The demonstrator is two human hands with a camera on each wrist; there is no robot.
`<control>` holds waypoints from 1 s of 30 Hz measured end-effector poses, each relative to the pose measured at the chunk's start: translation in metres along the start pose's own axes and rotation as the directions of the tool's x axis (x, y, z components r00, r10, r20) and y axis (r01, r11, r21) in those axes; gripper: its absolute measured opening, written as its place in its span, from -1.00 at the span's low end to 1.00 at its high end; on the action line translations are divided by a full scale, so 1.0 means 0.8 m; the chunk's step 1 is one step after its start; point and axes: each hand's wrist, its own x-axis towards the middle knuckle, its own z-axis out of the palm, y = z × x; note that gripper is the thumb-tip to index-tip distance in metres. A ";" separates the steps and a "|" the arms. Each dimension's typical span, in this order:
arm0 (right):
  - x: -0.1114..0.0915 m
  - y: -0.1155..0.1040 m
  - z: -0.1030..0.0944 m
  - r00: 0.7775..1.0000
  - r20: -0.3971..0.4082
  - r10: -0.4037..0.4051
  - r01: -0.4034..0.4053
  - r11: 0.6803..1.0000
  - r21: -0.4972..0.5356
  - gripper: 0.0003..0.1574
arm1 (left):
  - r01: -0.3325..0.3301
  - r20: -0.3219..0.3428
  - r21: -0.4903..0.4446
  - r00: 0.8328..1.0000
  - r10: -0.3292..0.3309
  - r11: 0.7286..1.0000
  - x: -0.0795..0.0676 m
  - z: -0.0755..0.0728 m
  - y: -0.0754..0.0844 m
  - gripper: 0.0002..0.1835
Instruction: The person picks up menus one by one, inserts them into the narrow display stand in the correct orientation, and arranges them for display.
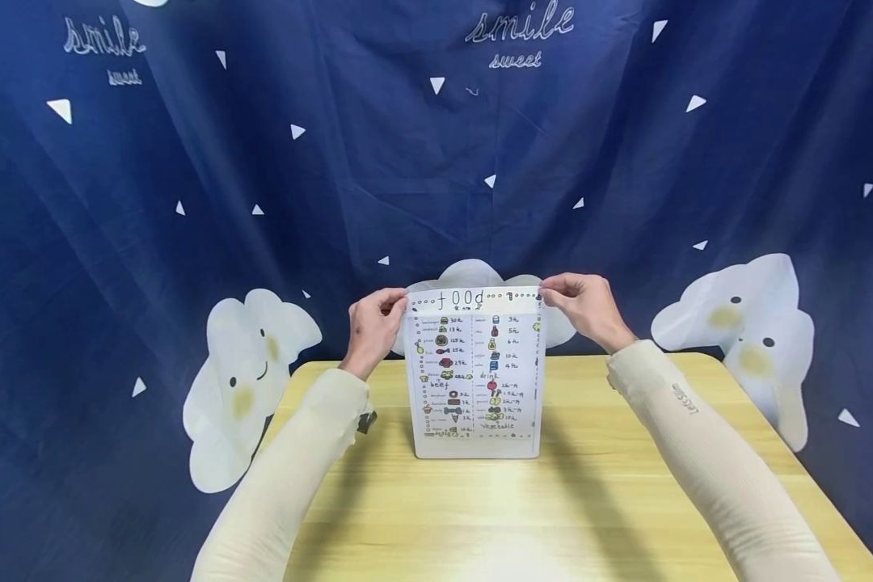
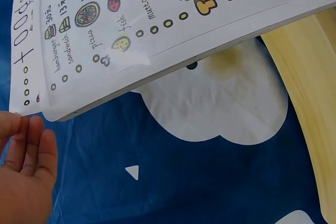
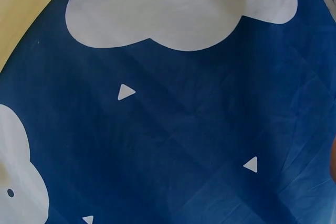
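A white paper menu (image 1: 429,303) headed "food" stands upright in the middle of the table, covered in small coloured drawings, words and prices. Its top strip sticks out above a clear, rounded-corner holder (image 1: 476,451), whose thick edge shows in the left wrist view. My left hand (image 1: 373,327) pinches the paper's top left corner between thumb and fingers. At the top right corner, my right hand (image 1: 585,307) pinches the paper the same way. Only a sliver of the right hand (image 3: 333,161) enters the right wrist view, at its right edge.
The light wooden table (image 1: 473,517) has rounded far corners. Behind it hangs a dark blue curtain (image 1: 407,162) printed with white triangles, lettering and smiling clouds. A small dark object (image 1: 367,421) shows beside the left cuff.
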 end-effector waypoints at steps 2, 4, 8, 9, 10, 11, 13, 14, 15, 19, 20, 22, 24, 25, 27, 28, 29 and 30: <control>0.000 0.000 0.000 1.000 0.001 -0.007 0.007 1.000 -0.005 -0.83 | -0.001 0.000 -0.001 1.000 0.001 1.000 0.000 0.000 0.000 -0.85; 0.001 0.000 0.001 1.000 0.002 -0.017 0.017 1.000 -0.011 -0.84 | -0.002 0.001 -0.003 1.000 0.002 1.000 0.000 -0.001 -0.001 -0.84; 0.001 0.000 0.001 0.999 0.015 -0.030 0.031 0.999 -0.029 -0.84 | 0.019 0.010 -0.003 1.000 -0.018 1.000 -0.001 -0.001 -0.003 -0.84; 0.001 0.001 0.001 0.999 0.019 -0.031 0.032 0.999 -0.036 -0.84 | 0.025 0.015 -0.005 1.000 -0.025 1.000 -0.002 0.000 -0.004 -0.84; 0.001 0.001 0.001 0.999 0.024 -0.029 0.030 0.999 -0.041 -0.84 | 0.031 0.019 -0.008 0.999 -0.031 0.999 -0.003 0.000 -0.005 -0.84; 0.000 0.002 0.001 0.999 0.030 -0.025 0.026 0.999 -0.044 -0.84 | 0.037 0.022 -0.009 0.999 -0.037 0.999 -0.003 0.000 -0.006 -0.83; 0.000 0.002 0.002 0.999 0.038 -0.018 0.020 0.998 -0.052 -0.83 | 0.040 0.027 -0.009 0.999 -0.040 0.999 -0.004 0.001 -0.008 -0.83; -0.001 0.003 0.002 0.999 0.042 -0.015 0.017 0.998 -0.054 -0.83 | 0.041 0.028 -0.009 0.999 -0.041 0.999 -0.005 0.001 -0.009 -0.83; -0.001 0.003 0.002 0.999 0.047 -0.014 0.016 0.998 -0.056 -0.83 | 0.042 0.028 -0.008 0.999 -0.042 0.999 -0.006 0.001 -0.010 -0.83; -0.003 0.003 0.004 0.998 0.054 -0.018 0.022 0.997 -0.068 -0.82 | 0.044 0.027 0.002 0.999 -0.044 0.999 -0.008 0.002 -0.014 -0.84; -0.003 0.003 0.004 0.998 0.057 -0.017 0.021 0.997 -0.070 -0.82 | 0.045 0.026 0.006 0.999 -0.045 0.999 -0.009 0.002 -0.014 -0.84; -0.004 0.004 0.005 0.998 0.057 -0.018 0.023 0.997 -0.077 -0.82 | 0.042 0.026 0.015 0.999 -0.042 0.999 -0.010 0.002 -0.016 -0.84; -0.006 0.006 0.005 0.998 0.059 -0.014 0.019 0.997 -0.079 -0.82 | 0.036 0.028 0.022 0.999 -0.037 0.999 -0.011 0.003 -0.016 -0.84; -0.006 0.007 0.005 0.998 0.062 -0.010 0.015 0.997 -0.079 -0.81 | 0.033 0.028 0.023 0.999 -0.034 0.999 -0.012 0.003 -0.017 -0.85; -0.007 0.009 0.006 0.998 0.063 -0.010 0.015 0.997 -0.079 -0.81 | 0.028 0.031 0.024 0.999 -0.029 0.999 -0.013 0.003 -0.018 -0.85; -0.008 0.010 0.006 0.998 0.063 -0.007 0.011 0.997 -0.075 -0.81 | 0.022 0.033 0.025 0.999 -0.023 0.999 -0.013 0.004 -0.018 -0.85; -0.008 0.011 0.007 0.998 0.063 -0.003 0.008 0.997 -0.071 -0.81 | 0.018 0.035 0.024 0.999 -0.019 1.000 -0.014 0.004 -0.018 -0.85; -0.009 0.012 0.007 0.998 0.062 -0.001 0.005 0.998 -0.067 -0.81 | 0.014 0.037 0.025 0.999 -0.015 1.000 -0.014 0.004 -0.019 -0.85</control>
